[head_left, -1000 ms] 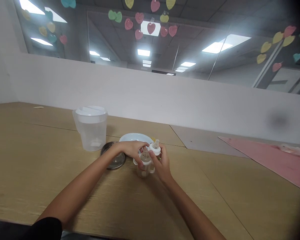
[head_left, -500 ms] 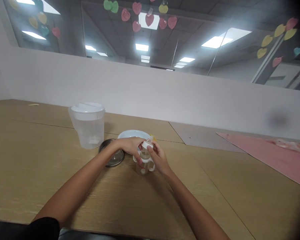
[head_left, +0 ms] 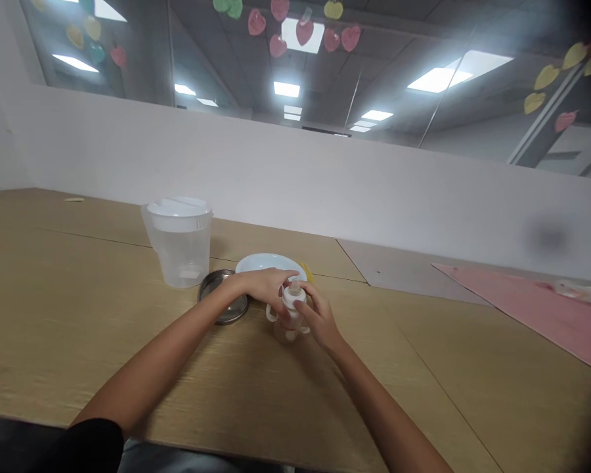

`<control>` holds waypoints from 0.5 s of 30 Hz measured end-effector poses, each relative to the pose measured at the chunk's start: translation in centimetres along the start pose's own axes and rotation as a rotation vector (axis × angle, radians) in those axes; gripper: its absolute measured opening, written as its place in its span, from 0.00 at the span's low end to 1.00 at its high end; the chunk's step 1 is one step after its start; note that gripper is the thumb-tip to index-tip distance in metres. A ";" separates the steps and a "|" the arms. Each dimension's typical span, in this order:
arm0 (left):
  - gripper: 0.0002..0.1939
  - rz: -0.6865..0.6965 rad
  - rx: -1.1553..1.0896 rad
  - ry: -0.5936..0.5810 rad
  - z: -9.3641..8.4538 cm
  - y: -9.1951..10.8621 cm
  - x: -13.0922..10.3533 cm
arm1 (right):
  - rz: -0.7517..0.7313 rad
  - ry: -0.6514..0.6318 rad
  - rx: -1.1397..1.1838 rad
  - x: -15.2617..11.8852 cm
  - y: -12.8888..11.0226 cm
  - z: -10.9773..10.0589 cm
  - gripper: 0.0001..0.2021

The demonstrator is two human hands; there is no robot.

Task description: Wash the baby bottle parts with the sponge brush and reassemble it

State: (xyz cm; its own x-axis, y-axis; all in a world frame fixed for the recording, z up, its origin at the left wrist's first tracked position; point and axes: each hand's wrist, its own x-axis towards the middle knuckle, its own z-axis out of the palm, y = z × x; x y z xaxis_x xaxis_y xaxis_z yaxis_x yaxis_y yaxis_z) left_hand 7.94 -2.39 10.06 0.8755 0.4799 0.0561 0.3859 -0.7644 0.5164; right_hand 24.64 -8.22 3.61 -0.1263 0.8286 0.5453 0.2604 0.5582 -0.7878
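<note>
Bottle (head_left: 287, 330) on tan table (head_left: 256, 394), white wall (head_left: 295, 177) behind.

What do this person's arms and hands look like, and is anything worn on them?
The left hand and right hand are ungloved, and no watch or bracelet shows. A black sleeve ends near the left elbow; any right sleeve is out of view.

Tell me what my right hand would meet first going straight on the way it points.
Your right hand would meet the white bottle collar first; they seem to touch, though depth is unclear.
</note>
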 end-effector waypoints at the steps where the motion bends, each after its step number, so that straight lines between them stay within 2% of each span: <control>1: 0.38 -0.036 0.019 -0.002 0.1 0.0 0.0 | -0.012 -0.005 -0.033 0.0 -0.1 0.0 0.15; 4: 0.47 -0.111 0.056 -0.008 0.3 -0.1 0.1 | -0.060 -0.012 -0.095 -0.1 -0.4 0.0 0.14; 6: 0.47 -0.112 0.053 -0.013 0.3 -0.1 0.2 | -0.095 0.007 -0.106 0.1 -0.6 0.0 0.13; 10: 0.44 -0.100 0.070 -0.001 0.4 0.2 0.1 | -0.114 0.019 -0.121 0.3 -0.6 -0.2 0.10; 15: 0.33 -0.063 0.113 0.030 0.2 1.0 0.0 | -0.114 -0.037 -0.123 0.4 -0.2 -0.6 0.12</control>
State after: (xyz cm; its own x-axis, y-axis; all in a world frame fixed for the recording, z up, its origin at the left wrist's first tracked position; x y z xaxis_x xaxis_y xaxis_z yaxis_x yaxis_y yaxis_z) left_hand 8.38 -3.26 10.39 0.8399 0.5401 0.0527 0.4719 -0.7749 0.4204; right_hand 25.08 -8.01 4.16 -0.1961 0.7627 0.6163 0.3574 0.6409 -0.6794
